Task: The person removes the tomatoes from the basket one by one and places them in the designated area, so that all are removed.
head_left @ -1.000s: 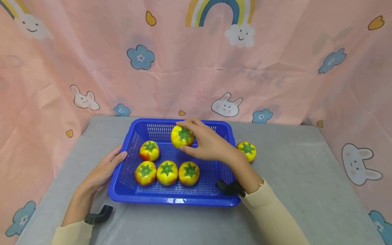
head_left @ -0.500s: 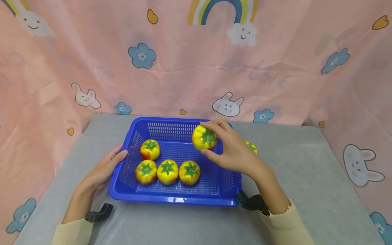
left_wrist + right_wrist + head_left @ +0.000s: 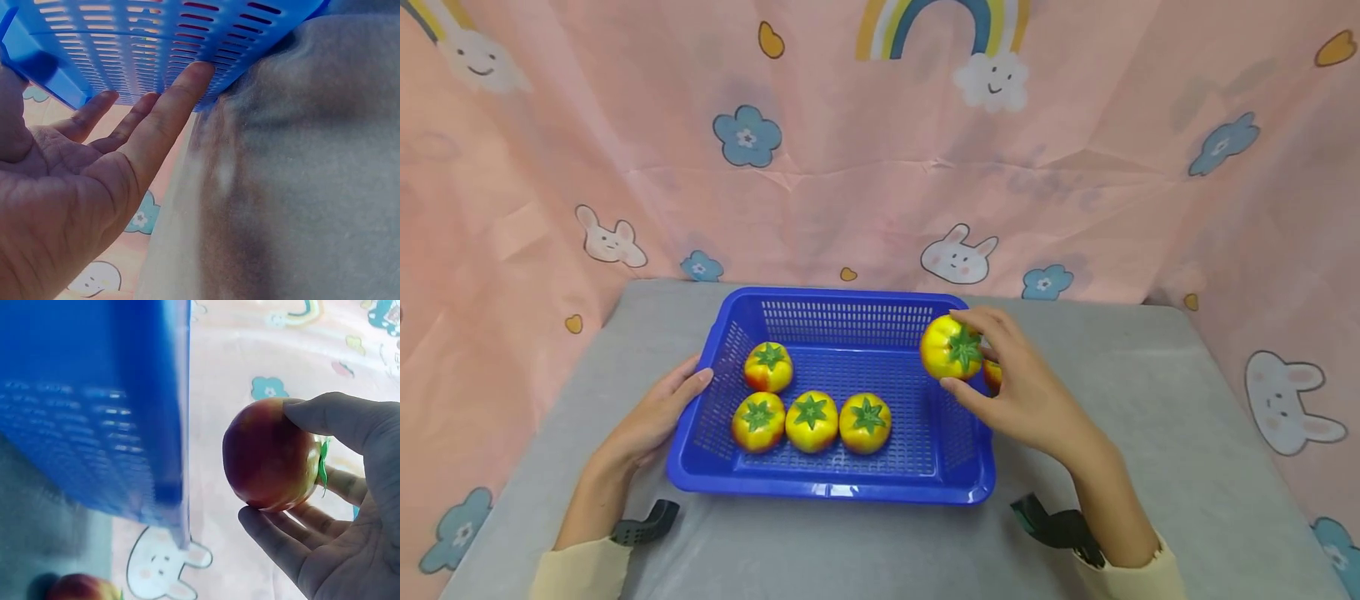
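Note:
In the head view my right hand (image 3: 1033, 396) holds a ribbed yellow-and-red tomato (image 3: 942, 350) with a green star-shaped top, above the right end of the blue basket (image 3: 831, 490). The right wrist view shows this tomato (image 3: 269, 456) between thumb and fingertips, beside the basket wall (image 3: 147, 425). My left hand (image 3: 655, 412) holds the basket's left side, the thumb over the rim and the fingers against the slotted outer wall (image 3: 144, 50). Inside lie several similar tomatoes: a front row including one tomato (image 3: 811, 422), and another tomato (image 3: 768, 367) behind at left.
Another tomato (image 3: 992, 375) lies on the table just right of the basket, mostly hidden by my right hand. Grey cloth (image 3: 1150, 417) covers the table. A pink patterned curtain (image 3: 865, 208) hangs behind and at both sides.
My right hand has carried the tomato rightward, from over the basket's back middle to its right end. The left hand, the basket and the tomatoes inside have stayed in place.

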The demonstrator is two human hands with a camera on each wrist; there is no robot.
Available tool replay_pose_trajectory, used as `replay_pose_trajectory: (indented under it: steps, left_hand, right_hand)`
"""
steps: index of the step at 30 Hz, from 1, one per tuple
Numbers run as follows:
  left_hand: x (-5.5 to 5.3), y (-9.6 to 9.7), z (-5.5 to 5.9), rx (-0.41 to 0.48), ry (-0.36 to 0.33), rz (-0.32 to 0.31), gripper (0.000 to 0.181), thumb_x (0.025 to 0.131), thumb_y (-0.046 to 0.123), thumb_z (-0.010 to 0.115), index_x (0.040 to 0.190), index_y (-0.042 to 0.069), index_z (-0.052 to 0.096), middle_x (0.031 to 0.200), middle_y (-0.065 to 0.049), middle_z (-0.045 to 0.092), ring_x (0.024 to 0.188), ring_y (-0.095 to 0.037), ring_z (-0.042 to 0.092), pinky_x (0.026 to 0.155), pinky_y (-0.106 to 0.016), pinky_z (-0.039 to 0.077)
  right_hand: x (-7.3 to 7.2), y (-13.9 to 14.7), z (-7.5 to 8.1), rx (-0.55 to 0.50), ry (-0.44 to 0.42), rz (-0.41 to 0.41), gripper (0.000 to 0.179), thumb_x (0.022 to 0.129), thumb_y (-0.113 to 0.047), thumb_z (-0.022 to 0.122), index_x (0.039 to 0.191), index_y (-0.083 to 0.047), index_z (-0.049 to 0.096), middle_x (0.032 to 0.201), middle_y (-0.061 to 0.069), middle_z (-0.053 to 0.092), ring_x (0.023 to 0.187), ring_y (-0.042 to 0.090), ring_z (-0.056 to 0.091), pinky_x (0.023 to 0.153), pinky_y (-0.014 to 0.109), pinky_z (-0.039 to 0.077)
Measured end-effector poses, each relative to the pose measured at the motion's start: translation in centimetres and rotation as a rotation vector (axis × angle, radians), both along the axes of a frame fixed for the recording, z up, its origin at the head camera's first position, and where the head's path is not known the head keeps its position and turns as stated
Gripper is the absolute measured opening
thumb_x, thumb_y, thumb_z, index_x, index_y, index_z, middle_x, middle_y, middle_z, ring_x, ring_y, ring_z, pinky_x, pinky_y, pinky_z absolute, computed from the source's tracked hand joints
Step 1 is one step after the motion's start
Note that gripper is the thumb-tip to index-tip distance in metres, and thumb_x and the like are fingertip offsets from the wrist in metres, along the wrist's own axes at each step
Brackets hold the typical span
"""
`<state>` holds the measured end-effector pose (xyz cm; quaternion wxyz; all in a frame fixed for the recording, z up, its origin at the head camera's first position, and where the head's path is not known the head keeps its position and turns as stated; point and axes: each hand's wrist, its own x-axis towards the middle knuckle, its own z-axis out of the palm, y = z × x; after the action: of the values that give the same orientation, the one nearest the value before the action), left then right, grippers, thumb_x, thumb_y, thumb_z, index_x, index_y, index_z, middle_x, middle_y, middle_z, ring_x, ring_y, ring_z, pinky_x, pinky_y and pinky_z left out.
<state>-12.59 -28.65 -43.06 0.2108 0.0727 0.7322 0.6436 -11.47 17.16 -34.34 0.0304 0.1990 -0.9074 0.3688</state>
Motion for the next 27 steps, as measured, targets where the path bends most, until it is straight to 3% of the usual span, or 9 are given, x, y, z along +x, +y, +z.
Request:
replay_pose_trajectory:
  steps: [8,14,21,27]
  left_hand:
    - [0.2,0.1,0.0,-0.005,-0.011,0.001,0.068,0.117,0.038,0.035,0.170,0.008,0.007,0.157,-0.041,0.039,0.113,-0.012,0.074,0.090,-0.046,0.066]
    - [0.1,0.0,0.0,0.001,-0.009,0.005,0.068,0.117,0.038,0.033,0.170,0.007,0.006,0.155,-0.039,0.043,0.113,-0.012,0.074,0.090,-0.046,0.066]
    - [0.1,-0.2,-0.1,0.007,-0.005,0.001,0.068,0.117,0.039,0.033,0.170,0.007,0.005,0.157,-0.044,0.035,0.114,-0.012,0.073,0.091,-0.049,0.065]
    - [0.0,0.1,-0.2,-0.003,-0.010,0.004,0.068,0.116,0.040,0.034,0.170,0.008,0.007,0.158,-0.042,0.036,0.115,-0.012,0.073,0.092,-0.050,0.065]
  right_hand:
    - [1.2,1.9,-1.8,-0.051,0.095,-0.064,0.075,0.088,-0.007,0.085,0.155,-0.016,0.050,0.151,0.015,0.051,0.131,0.035,0.056,0.099,0.068,0.057]
    - [0.7,2.5,-2.3,-0.048,0.141,-0.079,0.075,0.088,-0.006,0.084,0.154,-0.014,0.051,0.148,0.017,0.053,0.128,0.035,0.057,0.096,0.068,0.058]
    - [0.3,3.1,-2.6,-0.039,0.133,-0.101,0.074,0.088,-0.006,0.084,0.154,-0.010,0.050,0.148,0.019,0.052,0.130,0.038,0.055,0.098,0.071,0.056]
    - [0.5,4.2,-2.8,-0.037,0.117,-0.134,0.074,0.089,-0.005,0.083,0.154,-0.007,0.048,0.149,0.021,0.052,0.133,0.041,0.055,0.097,0.072,0.056]
